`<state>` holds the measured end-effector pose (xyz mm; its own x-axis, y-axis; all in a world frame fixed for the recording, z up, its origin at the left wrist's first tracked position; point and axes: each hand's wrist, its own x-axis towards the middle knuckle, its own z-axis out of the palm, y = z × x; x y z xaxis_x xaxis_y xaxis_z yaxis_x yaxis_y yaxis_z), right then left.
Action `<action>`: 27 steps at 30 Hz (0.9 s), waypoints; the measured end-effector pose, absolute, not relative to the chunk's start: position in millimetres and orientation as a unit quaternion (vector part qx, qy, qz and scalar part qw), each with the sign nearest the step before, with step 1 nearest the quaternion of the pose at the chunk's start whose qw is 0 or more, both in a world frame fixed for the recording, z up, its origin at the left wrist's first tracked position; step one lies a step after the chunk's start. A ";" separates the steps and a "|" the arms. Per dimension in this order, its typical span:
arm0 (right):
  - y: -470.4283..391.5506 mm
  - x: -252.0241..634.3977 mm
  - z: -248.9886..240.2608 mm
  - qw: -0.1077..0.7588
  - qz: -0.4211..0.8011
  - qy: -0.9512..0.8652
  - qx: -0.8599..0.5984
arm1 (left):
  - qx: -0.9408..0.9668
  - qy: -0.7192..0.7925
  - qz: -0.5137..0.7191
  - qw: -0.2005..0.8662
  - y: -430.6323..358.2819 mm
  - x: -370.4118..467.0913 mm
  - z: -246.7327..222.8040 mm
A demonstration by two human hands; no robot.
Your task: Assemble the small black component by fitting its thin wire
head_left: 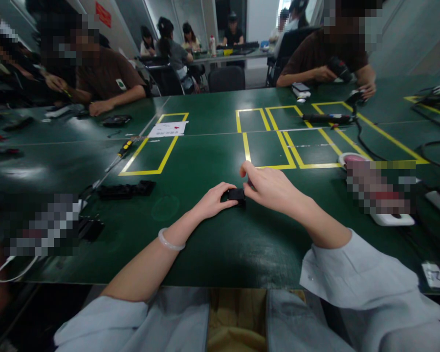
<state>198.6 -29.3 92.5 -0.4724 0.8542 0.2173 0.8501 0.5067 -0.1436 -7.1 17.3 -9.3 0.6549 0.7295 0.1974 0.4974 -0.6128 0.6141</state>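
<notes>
A small black block-shaped part point(236, 195) is near the middle of the green table point(220, 244). My left hand point(213, 201) grips it, with the thumb along the near side and the fingers over the far side. Just to its right, my right hand point(275, 188) has curled fingers, with the index finger bent and raised. Its fingertips are beside the right end of the black part. Whatever they pinch, if anything, is hidden.
Yellow tape rectangles point(201, 146) is not what lies left; a yellow-black screwdriver point(125, 147), a paper sheet point(167, 129) and black strip-shaped parts point(126, 189) do. At right are a pink-and-white phone-like object point(394, 219) and a corded black tool point(328, 119). Co-workers sit opposite.
</notes>
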 end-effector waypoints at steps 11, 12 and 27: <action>-28.3 198.9 92.8 0.125 0.008 -0.857 -0.499 | 0.869 0.356 0.217 0.268 16.3 -6.2 -7.1; -28.8 198.7 93.0 0.127 0.010 -0.857 -0.499 | 0.868 0.358 0.217 0.267 16.4 -6.2 -7.4; -28.1 199.7 92.4 0.116 0.017 -0.861 -0.496 | 0.869 0.352 0.221 0.270 17.1 -6.7 -8.5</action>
